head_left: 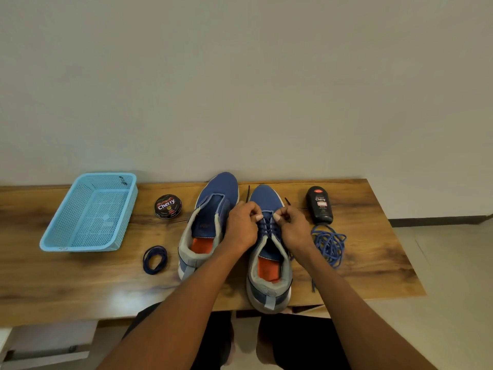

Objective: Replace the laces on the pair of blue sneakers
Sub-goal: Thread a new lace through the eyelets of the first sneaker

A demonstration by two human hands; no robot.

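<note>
- At the bottom of the frame two bare forearms reach up from the lower edge toward the middle of the wooden desk (80,289).
- The right-hand sneaker (269,263) stands at centre frame, heel at the near desk edge, toe pointing to the wall, orange insole showing.
- The left hand (241,228) rests over that sneaker's left eyelet row, fingers curled, pinching a dark lace (269,227) at the upper eyelets.
- The right hand (294,228) sits at the right eyelet row, fingers curled, pinching the same lace; its dark ends stick out beyond both hands toward the wall.
- The left-hand sneaker (208,220) stands just beside, touching the left forearm's side, tongue area unlaced, toe nearer the wall.
- A coiled dark blue lace (155,259) lies lower left of the sneakers.
- A loose tangle of lighter blue lace (329,244) lies right of the right hand.
- A light blue mesh basket (90,213) sits at the left of the desk.
- A round Cherry polish tin (168,206) lies between basket and sneakers.
- A black Cherry polish bottle (319,205) lies at the far right, just beyond the tangle.
</note>
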